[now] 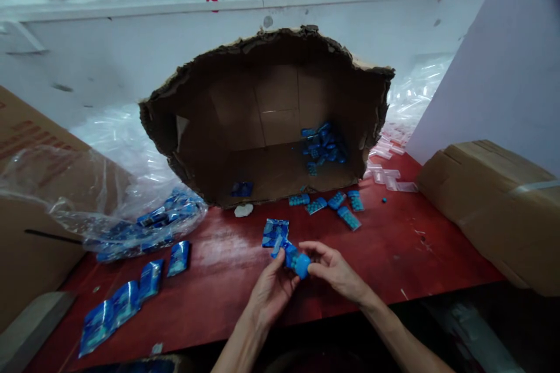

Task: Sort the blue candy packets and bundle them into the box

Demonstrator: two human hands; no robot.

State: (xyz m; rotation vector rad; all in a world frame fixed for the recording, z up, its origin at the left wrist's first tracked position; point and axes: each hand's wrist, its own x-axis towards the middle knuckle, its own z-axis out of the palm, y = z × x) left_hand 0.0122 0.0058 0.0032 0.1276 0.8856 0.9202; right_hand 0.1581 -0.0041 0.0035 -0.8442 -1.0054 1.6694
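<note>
My left hand [273,291] is closed around a small clear bottle [290,257] with a blue cap and blue beads inside, tilted above the red table. A strip of blue and clear wrapping stands up by my left thumb; whether it is joined to the bottle I cannot tell. With thumb and fingertips, my right hand [336,271] grips the bottle at its cap. Just beyond them lies a blue printed packet [275,232]. Several more bead-filled bottles [349,218] lie on the table in front of the torn box.
A torn-open cardboard box [236,157] holds a heap of blue-capped bottles [324,143]. Blue packets [125,303] lie at left, beside a plastic bag [144,230] full of them. Clear empty tubes [389,178] are scattered at right near a closed carton [490,204].
</note>
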